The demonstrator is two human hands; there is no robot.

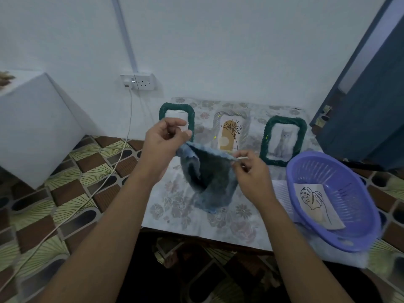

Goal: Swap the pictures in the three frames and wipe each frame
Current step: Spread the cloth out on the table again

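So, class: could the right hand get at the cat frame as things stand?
Probably yes: the cat frame stands just beyond the right hand with nothing between, though that hand pinches the cloth and would need to let go.

Wall socket [140, 81], white cable [105, 178], blue door [371, 110]

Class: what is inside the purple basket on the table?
Inside the purple basket lies one picture card showing a line-drawn leaf. Anything beneath the card is covered and cannot be seen.
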